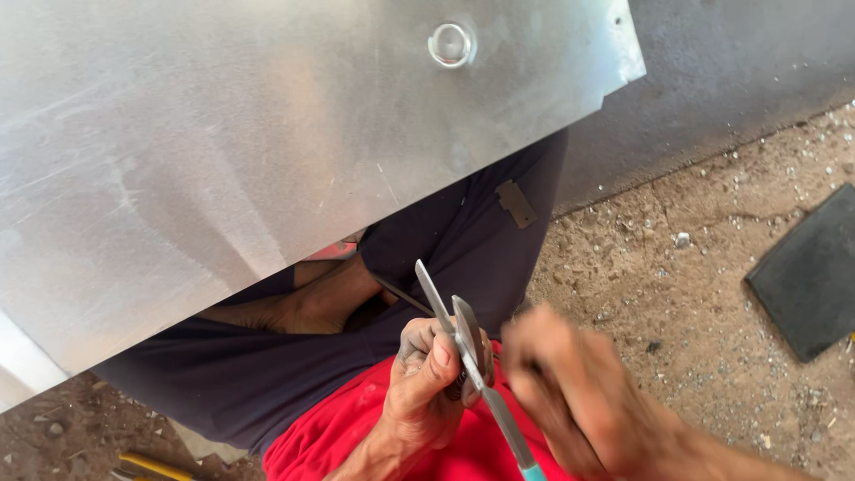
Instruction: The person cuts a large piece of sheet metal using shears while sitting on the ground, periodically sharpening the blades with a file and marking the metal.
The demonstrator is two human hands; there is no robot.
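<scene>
A large shiny metal sheet (223, 134) with a round pressed hole (451, 44) near its upper edge rests across my lap and covers most of the view. Below it, my left hand (427, 383) pinches a small metal piece against a slim metal tool (463, 356) with a light blue handle end (533, 472). My right hand (570, 392) is blurred, close beside the tool on its right, fingers curled; whether it holds anything I cannot tell. My legs in dark trousers (463, 240) and a red shirt (356, 428) lie underneath.
Sandy ground with small stones (695, 294) spreads to the right. A dark flat square slab (810, 276) lies at the right edge. A grey wall base (712, 80) runs behind. A yellow-handled tool (151, 465) lies at the bottom left.
</scene>
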